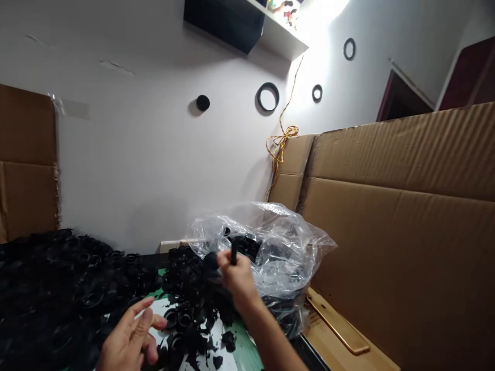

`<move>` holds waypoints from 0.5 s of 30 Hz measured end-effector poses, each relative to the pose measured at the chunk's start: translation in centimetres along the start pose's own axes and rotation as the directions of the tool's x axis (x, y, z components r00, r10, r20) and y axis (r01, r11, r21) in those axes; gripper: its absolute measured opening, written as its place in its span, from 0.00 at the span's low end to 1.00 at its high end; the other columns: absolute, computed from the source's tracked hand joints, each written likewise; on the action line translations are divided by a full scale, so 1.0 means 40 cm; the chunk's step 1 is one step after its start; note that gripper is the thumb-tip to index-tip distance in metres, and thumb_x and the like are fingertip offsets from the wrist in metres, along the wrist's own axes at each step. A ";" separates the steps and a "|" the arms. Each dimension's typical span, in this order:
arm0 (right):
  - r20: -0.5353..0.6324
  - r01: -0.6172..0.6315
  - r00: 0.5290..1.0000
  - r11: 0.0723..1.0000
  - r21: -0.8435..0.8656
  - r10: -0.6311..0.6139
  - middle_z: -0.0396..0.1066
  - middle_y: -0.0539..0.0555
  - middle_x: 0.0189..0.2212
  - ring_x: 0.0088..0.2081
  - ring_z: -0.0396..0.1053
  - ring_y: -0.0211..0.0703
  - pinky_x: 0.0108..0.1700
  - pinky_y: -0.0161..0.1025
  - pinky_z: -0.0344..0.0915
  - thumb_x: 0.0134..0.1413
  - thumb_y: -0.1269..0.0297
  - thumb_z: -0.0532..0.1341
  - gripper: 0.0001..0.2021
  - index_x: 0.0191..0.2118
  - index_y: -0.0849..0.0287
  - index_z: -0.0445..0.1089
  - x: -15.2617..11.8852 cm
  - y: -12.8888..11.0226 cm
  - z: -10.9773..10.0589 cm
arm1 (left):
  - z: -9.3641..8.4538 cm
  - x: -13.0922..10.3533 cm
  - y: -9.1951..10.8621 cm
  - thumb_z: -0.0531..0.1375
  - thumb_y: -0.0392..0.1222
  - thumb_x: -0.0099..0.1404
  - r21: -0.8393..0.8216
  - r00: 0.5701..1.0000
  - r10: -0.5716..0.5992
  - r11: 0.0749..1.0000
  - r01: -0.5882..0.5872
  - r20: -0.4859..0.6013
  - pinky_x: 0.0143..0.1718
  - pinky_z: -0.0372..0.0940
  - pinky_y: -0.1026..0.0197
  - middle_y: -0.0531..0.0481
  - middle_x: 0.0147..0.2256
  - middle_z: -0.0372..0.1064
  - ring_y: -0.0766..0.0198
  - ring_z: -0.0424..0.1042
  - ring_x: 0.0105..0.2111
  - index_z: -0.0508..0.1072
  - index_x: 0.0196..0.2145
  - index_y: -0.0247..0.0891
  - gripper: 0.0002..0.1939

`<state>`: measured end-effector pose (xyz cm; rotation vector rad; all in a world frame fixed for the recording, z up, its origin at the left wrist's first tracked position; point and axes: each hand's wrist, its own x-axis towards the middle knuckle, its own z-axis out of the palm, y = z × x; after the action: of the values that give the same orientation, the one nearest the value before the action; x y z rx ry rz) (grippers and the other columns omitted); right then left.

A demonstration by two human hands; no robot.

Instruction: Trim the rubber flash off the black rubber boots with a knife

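Observation:
My right hand [235,270] reaches to the mouth of a clear plastic bag [280,247], fingers closed round a black rubber piece [234,252]. More black pieces show inside the bag. My left hand [133,335] is held over the work surface with its fingers apart and nothing in it. Close beside it, black rings [178,318] lie on a white sheet [224,358] among torn black scraps. A large heap of black rubber parts [58,288] fills the left side.
Cardboard panels [398,247] stand at the right, another [29,154] at the left. A gold phone-like object [338,324] lies at the lower right. Yellow twisted wire [286,135] hangs by the wall. Black rings [268,97] are on the wall below a shelf [278,33].

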<state>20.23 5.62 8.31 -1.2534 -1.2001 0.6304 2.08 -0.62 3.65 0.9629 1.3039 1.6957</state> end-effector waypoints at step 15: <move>-0.114 -0.099 0.993 0.785 -0.611 0.036 0.72 0.61 0.27 0.39 0.69 0.55 0.36 0.41 0.59 0.40 0.71 0.62 0.03 0.25 0.63 0.73 0.248 0.040 -0.122 | 0.015 0.063 0.012 0.58 0.45 0.51 0.456 0.973 0.012 0.882 -0.118 0.229 0.21 0.58 0.62 0.52 0.22 0.70 0.66 0.63 0.17 0.72 0.28 0.38 0.08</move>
<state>28.23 13.07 10.71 -1.8627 -1.3344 0.2111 1.52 1.81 4.49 1.4450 1.5759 1.2904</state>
